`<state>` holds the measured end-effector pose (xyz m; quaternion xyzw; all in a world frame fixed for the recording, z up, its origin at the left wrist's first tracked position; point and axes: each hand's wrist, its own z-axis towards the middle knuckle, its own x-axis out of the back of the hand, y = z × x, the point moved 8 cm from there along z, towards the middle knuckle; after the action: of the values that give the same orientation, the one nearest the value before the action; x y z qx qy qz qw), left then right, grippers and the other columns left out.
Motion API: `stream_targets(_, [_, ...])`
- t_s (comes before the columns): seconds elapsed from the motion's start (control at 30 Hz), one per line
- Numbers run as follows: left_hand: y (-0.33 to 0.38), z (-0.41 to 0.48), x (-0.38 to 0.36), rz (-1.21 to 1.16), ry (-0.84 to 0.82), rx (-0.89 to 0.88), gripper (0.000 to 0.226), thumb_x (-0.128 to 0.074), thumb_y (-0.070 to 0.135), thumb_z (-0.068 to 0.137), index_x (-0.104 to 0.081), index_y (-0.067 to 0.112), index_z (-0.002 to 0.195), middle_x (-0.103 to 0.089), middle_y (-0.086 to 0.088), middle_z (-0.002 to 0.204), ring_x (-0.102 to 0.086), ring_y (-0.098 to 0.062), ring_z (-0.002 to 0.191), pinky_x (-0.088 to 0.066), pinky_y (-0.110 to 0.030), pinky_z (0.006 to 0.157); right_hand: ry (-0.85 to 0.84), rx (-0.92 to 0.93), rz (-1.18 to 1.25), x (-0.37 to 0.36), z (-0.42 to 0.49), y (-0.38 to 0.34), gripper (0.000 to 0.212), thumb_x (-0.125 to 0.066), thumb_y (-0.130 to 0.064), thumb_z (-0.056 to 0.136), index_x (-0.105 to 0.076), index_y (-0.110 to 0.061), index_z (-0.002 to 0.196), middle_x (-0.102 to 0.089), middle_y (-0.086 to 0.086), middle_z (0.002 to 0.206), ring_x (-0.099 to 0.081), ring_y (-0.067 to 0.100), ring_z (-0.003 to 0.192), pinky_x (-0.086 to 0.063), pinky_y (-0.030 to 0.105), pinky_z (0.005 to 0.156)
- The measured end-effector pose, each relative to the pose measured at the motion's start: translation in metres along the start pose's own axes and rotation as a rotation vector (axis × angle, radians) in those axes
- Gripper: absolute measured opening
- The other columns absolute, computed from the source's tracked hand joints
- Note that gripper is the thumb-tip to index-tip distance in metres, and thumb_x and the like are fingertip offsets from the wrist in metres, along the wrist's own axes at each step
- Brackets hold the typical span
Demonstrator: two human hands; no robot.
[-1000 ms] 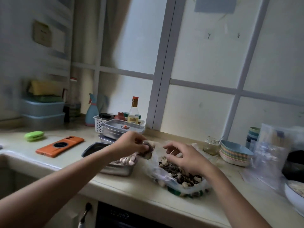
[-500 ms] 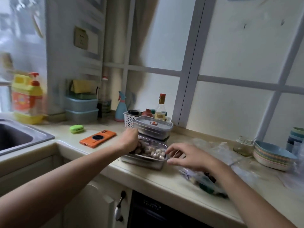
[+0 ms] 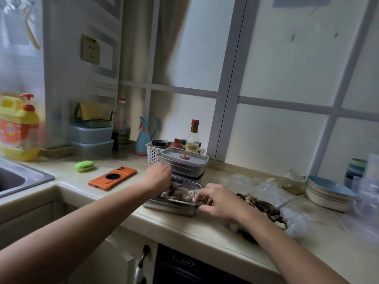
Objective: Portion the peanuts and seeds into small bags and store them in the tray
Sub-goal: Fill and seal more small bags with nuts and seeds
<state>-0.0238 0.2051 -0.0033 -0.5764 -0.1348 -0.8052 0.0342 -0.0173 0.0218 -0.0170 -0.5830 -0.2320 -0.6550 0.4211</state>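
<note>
Metal tray (image 3: 172, 208) of small bags on the table (image 3: 205, 228), left hand (image 3: 159, 177) curled inside, grip unclear, right hand (image 3: 217, 198) pinching its rim, lidded containers (image 3: 183, 163) just behind, orange phone (image 3: 112, 178) left, open bag of peanuts and seeds (image 3: 266, 210) right

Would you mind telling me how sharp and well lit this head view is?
Head view: dim, lit from the frosted window; left wall and detergent bottle smeared by motion blur; plastic bags at the right edge blurred; wide-angle bending tilts the window frame; tray and hands fairly sharp.
</note>
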Motion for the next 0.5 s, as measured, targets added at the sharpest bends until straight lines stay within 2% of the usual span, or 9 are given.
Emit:
stream_targets(0.1, [0.031,-0.005,0.019,0.119,0.119,0.05,0.02,-0.053,0.007,0.095,-0.069,0.005,0.107,-0.068,-0.014,0.109,-0.068,-0.031,0.103,-0.052,-0.037,0.076,-0.023,-0.026,0.131,0.013,-0.005,0.014,0.026,-0.074,-0.036,0.093,-0.07,-0.031,0.117,-0.071,-0.008,0.107,-0.067,0.005,0.095,-0.056,0.025,0.087])
stream_targets(0.2, [0.079,-0.006,0.022,0.015,0.252,-0.043,0.017,-0.055,0.012,0.096,-0.07,0.007,0.099,-0.068,-0.011,0.101,-0.068,-0.031,0.095,-0.048,-0.037,0.07,0.127,-0.13,0.28,0.043,-0.014,0.045,0.018,-0.07,-0.031,0.097,-0.071,-0.027,0.115,-0.074,-0.01,0.097,-0.073,0.004,0.083,-0.058,0.022,0.072])
stream_targets(0.23, [0.096,-0.005,0.019,-0.056,0.271,-0.101,0.017,-0.055,0.013,0.094,-0.071,0.008,0.094,-0.068,-0.01,0.096,-0.069,-0.031,0.091,-0.05,-0.036,0.068,0.186,-0.179,0.279,0.053,-0.018,0.059,0.015,-0.068,-0.03,0.098,-0.072,-0.026,0.112,-0.074,-0.01,0.094,-0.073,0.005,0.082,-0.059,0.024,0.072])
stream_targets(0.3, [0.129,0.0,0.007,-0.2,0.239,-0.223,0.023,-0.052,0.012,0.091,-0.075,0.012,0.089,-0.071,-0.008,0.092,-0.07,-0.029,0.087,-0.056,-0.037,0.072,0.265,-0.288,0.22,0.066,-0.025,0.092,0.014,-0.065,-0.026,0.1,-0.075,-0.025,0.109,-0.073,-0.012,0.092,-0.071,0.009,0.086,-0.057,0.029,0.081])
stream_targets(0.33, [0.145,0.004,0.0,-0.253,0.211,-0.282,0.026,-0.051,0.01,0.09,-0.077,0.014,0.093,-0.072,-0.007,0.097,-0.069,-0.027,0.089,-0.057,-0.038,0.077,0.281,-0.343,0.183,0.07,-0.03,0.109,0.017,-0.062,-0.024,0.1,-0.076,-0.024,0.11,-0.072,-0.011,0.095,-0.069,0.01,0.09,-0.054,0.027,0.085])
stream_targets(0.4, [0.177,0.009,-0.015,-0.295,0.159,-0.364,0.033,-0.05,0.007,0.09,-0.077,0.017,0.107,-0.071,-0.007,0.111,-0.067,-0.025,0.101,-0.055,-0.037,0.089,0.266,-0.45,0.087,0.075,-0.039,0.143,0.024,-0.057,-0.019,0.101,-0.077,-0.022,0.114,-0.074,-0.005,0.11,-0.065,0.013,0.102,-0.045,0.021,0.089])
stream_targets(0.5, [0.211,0.026,-0.043,-0.316,0.043,-0.392,0.04,-0.051,0.005,0.091,-0.073,0.018,0.121,-0.07,-0.006,0.126,-0.064,-0.023,0.117,-0.051,-0.036,0.101,0.197,-0.604,-0.012,0.075,-0.051,0.197,0.035,-0.049,-0.013,0.101,-0.074,-0.02,0.123,-0.069,0.003,0.133,-0.061,0.022,0.124,-0.045,0.028,0.104])
